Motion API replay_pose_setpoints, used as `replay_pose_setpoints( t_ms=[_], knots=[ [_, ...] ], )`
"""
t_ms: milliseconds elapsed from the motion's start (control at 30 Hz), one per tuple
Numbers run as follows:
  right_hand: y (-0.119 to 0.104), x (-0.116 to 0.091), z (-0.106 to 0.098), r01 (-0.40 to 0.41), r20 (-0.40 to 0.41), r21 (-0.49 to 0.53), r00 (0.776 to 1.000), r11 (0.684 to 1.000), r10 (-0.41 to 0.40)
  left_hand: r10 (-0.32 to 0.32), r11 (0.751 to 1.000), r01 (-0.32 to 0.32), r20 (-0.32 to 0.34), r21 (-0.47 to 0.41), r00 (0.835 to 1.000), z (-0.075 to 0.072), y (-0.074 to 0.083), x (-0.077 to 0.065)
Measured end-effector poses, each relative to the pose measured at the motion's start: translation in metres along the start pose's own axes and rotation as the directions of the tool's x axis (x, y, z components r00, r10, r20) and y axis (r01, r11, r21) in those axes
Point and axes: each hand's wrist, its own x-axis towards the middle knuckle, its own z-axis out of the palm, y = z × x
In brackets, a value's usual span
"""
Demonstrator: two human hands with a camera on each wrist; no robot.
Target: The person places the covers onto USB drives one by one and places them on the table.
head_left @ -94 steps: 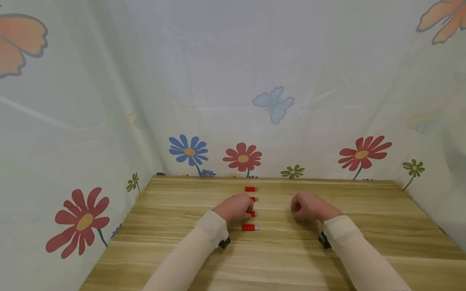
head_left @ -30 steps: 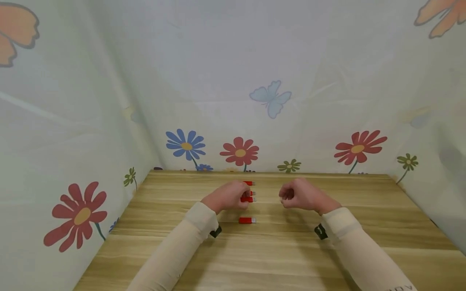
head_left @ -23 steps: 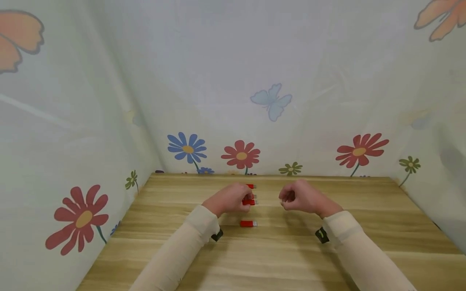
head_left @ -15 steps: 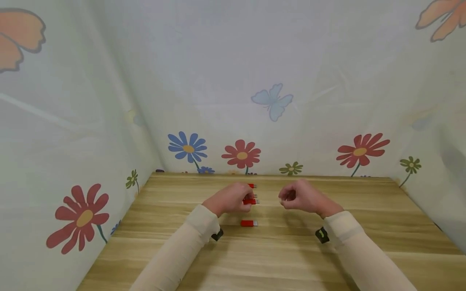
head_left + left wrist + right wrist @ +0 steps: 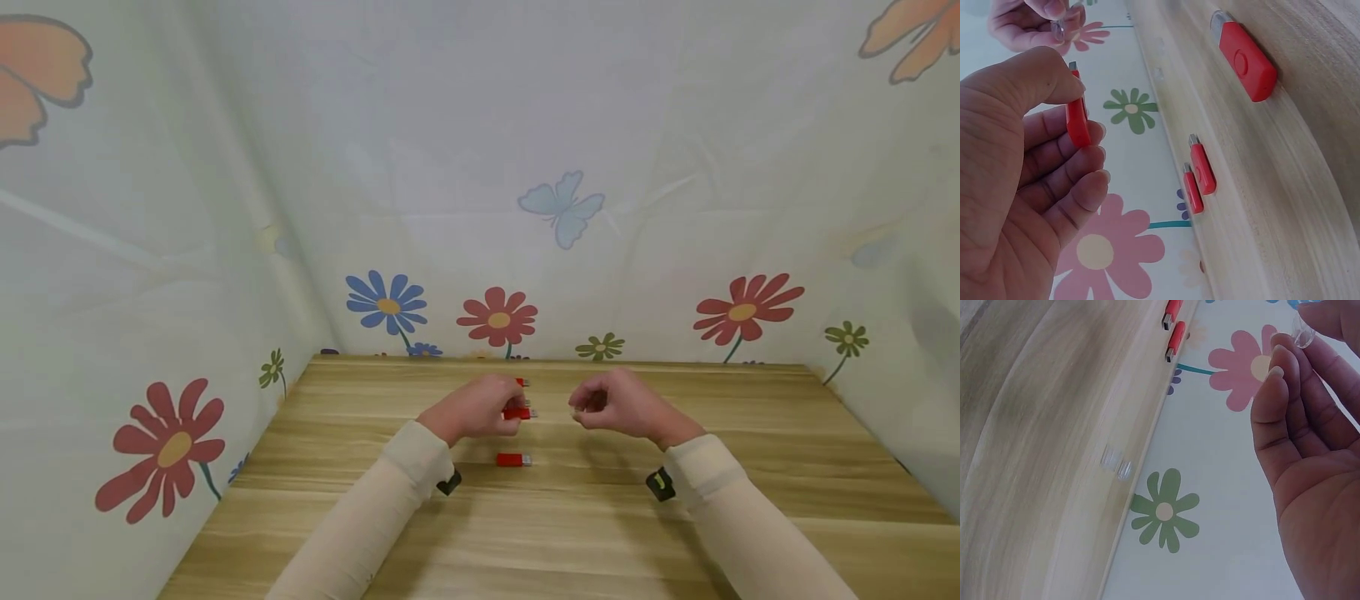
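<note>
My left hand (image 5: 476,408) pinches a red USB flash drive (image 5: 1077,119) between thumb and fingers, raised off the table with its bare metal plug pointing toward the right hand. A small clear plastic cap (image 5: 1302,332) is pinched in my right hand (image 5: 626,406), a short gap away from the plug. On the table nearer the body lies another red flash drive (image 5: 1247,61), whose plug end has a clear cap over it. Beyond the left hand, two red drives (image 5: 1202,165) lie side by side with bare plugs; the hand partly hides them in the head view.
Two clear caps (image 5: 1110,457) lie on the wooden table (image 5: 600,533) near its far edge. A white flowered curtain (image 5: 420,167) hangs behind the table and along both sides. Each wrist wears a small black device (image 5: 661,483).
My left hand has picked one drive out of the row and lifted it. My right hand, with fingers now pinching the cap, has moved left, and the gap between the hands has narrowed.
</note>
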Motion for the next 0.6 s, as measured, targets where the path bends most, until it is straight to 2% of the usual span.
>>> replay_pose_setpoints(
  t_ms=[267, 600],
  knots=[
    [-0.004, -0.001, 0.001, 0.039, -0.030, 0.051, 0.999, 0.998, -0.038, 0.004, 1.000, -0.004, -0.005, -0.017, 1.000, -0.006, 0.005, -0.004],
    [-0.010, 0.000, 0.005, 0.068, -0.032, 0.063, 0.997, 0.996, -0.066, 0.063, 0.998, -0.064, -0.034, -0.019, 0.997, -0.013, 0.013, -0.006]
  ],
)
